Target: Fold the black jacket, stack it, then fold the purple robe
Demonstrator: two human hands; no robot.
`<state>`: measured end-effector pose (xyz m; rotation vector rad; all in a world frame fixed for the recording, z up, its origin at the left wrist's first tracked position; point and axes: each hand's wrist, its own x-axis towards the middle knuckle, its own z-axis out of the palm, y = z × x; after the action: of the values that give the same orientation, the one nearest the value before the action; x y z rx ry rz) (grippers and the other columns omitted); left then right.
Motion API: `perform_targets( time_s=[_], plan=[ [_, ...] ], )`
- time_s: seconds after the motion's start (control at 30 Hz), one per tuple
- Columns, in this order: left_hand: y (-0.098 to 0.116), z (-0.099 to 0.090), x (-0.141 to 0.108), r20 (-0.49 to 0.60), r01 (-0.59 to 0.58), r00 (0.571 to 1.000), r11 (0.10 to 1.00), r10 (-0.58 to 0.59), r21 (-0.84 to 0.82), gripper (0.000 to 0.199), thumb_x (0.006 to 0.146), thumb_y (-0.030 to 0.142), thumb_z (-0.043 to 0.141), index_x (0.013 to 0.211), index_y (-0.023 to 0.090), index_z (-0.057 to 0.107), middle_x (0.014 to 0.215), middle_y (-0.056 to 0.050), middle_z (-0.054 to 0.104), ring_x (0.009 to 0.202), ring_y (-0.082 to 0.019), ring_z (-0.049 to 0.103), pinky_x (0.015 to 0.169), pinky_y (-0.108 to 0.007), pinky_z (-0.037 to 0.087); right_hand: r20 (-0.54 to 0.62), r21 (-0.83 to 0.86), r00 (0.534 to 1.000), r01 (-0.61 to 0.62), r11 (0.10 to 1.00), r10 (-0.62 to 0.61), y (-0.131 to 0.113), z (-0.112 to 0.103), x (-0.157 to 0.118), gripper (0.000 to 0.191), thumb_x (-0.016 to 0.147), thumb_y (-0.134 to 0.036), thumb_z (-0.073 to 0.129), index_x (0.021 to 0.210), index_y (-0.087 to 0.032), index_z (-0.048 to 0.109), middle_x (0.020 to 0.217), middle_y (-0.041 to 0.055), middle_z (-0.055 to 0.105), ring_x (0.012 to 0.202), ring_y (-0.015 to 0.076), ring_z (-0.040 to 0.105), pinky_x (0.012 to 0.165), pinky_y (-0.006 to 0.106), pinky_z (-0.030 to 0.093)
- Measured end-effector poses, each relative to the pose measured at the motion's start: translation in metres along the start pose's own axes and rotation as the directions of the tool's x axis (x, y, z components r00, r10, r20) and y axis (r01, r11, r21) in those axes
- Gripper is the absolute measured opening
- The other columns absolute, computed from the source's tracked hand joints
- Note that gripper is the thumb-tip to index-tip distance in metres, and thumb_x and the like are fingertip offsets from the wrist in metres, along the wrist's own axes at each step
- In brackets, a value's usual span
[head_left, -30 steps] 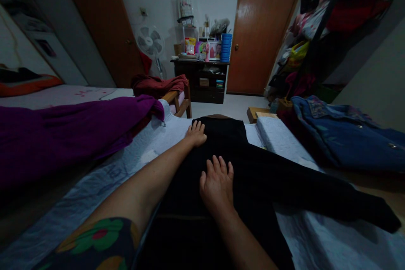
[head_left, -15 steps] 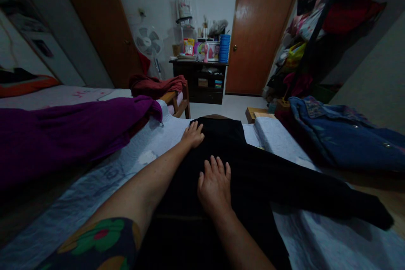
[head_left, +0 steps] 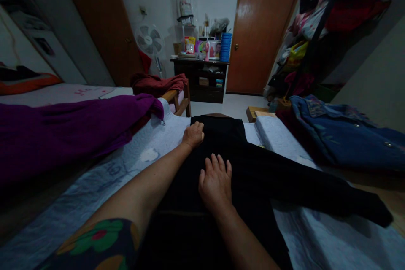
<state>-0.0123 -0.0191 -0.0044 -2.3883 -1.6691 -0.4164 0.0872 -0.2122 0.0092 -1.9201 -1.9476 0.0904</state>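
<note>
A black long-sleeved top (head_left: 253,168) lies spread over a pale blue patterned sheet (head_left: 171,128), one sleeve stretched out to the right. At the garment's upper left edge, my left hand (head_left: 193,135) has its fingers curled in and closed on the cloth. My right hand (head_left: 217,183) rests flat on the middle of the top, palm down with fingers stretched, holding nothing. The top's left sleeve does not show. Its dark folds are hard to make out in the dim light.
A purple garment (head_left: 95,126) lies on the left, and a folded denim jacket (head_left: 344,135) on the right. Beyond the sheet are a wooden bed frame (head_left: 186,97), a small wooden box (head_left: 253,114), a dark cabinet (head_left: 199,80) and a standing fan (head_left: 150,42).
The fingers of my left hand, stretched out before, are now curled onto the black cloth at about the same spot. My right hand stays flat in place.
</note>
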Motion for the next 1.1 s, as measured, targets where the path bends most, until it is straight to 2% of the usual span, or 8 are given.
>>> perform_targets(
  time_s=[0.1,0.37,0.53,0.63,0.73,0.8,0.9,1.1],
  plan=[
    [0.002,-0.002,-0.002,0.01,0.05,0.999,0.999,-0.05,-0.019,0.029,0.089,0.019,0.039,0.115,0.017,0.052,0.113,-0.013,0.056,0.102,-0.024,0.058,0.085,-0.034,0.045,0.006,-0.008,1.0,-0.001,1.0,0.002,0.0,0.0,0.0,0.045,0.093,-0.033,0.039,0.131,-0.018,0.056,0.144,0.0109,0.048,0.138,0.0283,0.032,0.113,0.048,0.01],
    [0.006,-0.006,-0.011,0.089,0.094,0.992,0.995,-0.09,-0.041,0.026,0.092,0.023,0.036,0.111,0.015,0.053,0.103,-0.013,0.065,0.096,-0.026,0.064,0.078,-0.035,0.049,0.003,-0.002,1.0,-0.011,1.0,0.011,0.0,0.0,0.0,0.044,0.092,-0.031,0.04,0.13,-0.017,0.056,0.144,0.011,0.047,0.138,0.0279,0.032,0.113,0.047,0.009],
    [0.001,-0.016,-0.038,0.127,0.072,0.99,0.996,-0.064,-0.061,0.034,0.085,0.013,0.041,0.119,0.016,0.049,0.106,-0.01,0.068,0.097,-0.022,0.065,0.081,-0.032,0.05,-0.017,-0.007,1.0,0.002,1.0,-0.002,-0.001,0.0,-0.001,0.044,0.092,-0.031,0.041,0.13,-0.017,0.057,0.143,0.0111,0.049,0.137,0.028,0.034,0.113,0.047,0.01],
    [-0.002,-0.016,-0.057,0.155,0.004,0.988,0.997,0.009,-0.081,0.039,0.085,0.012,0.04,0.122,0.017,0.05,0.118,-0.007,0.066,0.108,-0.018,0.061,0.092,-0.029,0.047,-0.023,-0.017,1.0,0.008,1.0,-0.008,0.0,0.0,-0.001,0.044,0.091,-0.03,0.041,0.13,-0.016,0.057,0.142,0.0115,0.049,0.136,0.0278,0.034,0.113,0.047,0.01],
    [-0.005,-0.011,-0.065,0.159,-0.104,0.98,0.99,0.118,-0.092,0.048,0.086,0.012,0.037,0.133,0.014,0.047,0.142,-0.009,0.05,0.131,-0.016,0.044,0.109,-0.029,0.033,-0.025,-0.024,1.0,0.009,1.0,-0.009,0.0,0.0,-0.001,0.044,0.091,-0.03,0.041,0.129,-0.016,0.057,0.142,0.0115,0.05,0.136,0.0277,0.035,0.113,0.047,0.011],
    [-0.006,-0.007,-0.064,0.163,-0.155,0.972,0.984,0.167,-0.085,0.052,0.086,0.014,0.036,0.137,0.009,0.044,0.148,-0.012,0.043,0.137,-0.018,0.036,0.114,-0.032,0.025,-0.029,-0.025,1.0,0.011,1.0,-0.011,0.0,0.001,-0.001,0.044,0.092,-0.03,0.04,0.129,-0.016,0.057,0.142,0.0111,0.05,0.136,0.0276,0.035,0.113,0.047,0.011],
    [-0.005,-0.006,-0.054,0.191,-0.155,0.967,0.985,0.166,-0.069,0.052,0.085,0.018,0.038,0.136,0.009,0.047,0.148,-0.012,0.043,0.138,-0.021,0.035,0.113,-0.034,0.025,-0.029,-0.029,1.0,0.012,1.0,-0.013,0.001,0.002,-0.001,0.044,0.092,-0.031,0.04,0.129,-0.016,0.057,0.142,0.0112,0.05,0.136,0.0279,0.035,0.113,0.047,0.011],
    [0.002,-0.003,-0.022,0.202,-0.006,0.979,0.999,0.013,-0.034,0.048,0.086,0.021,0.041,0.132,0.016,0.051,0.144,-0.009,0.047,0.132,-0.026,0.041,0.106,-0.039,0.031,-0.03,-0.023,0.999,0.014,1.0,-0.015,0.001,0.002,-0.001,0.044,0.091,-0.03,0.04,0.129,-0.016,0.057,0.142,0.0118,0.05,0.136,0.0284,0.035,0.113,0.047,0.011]
  ],
)
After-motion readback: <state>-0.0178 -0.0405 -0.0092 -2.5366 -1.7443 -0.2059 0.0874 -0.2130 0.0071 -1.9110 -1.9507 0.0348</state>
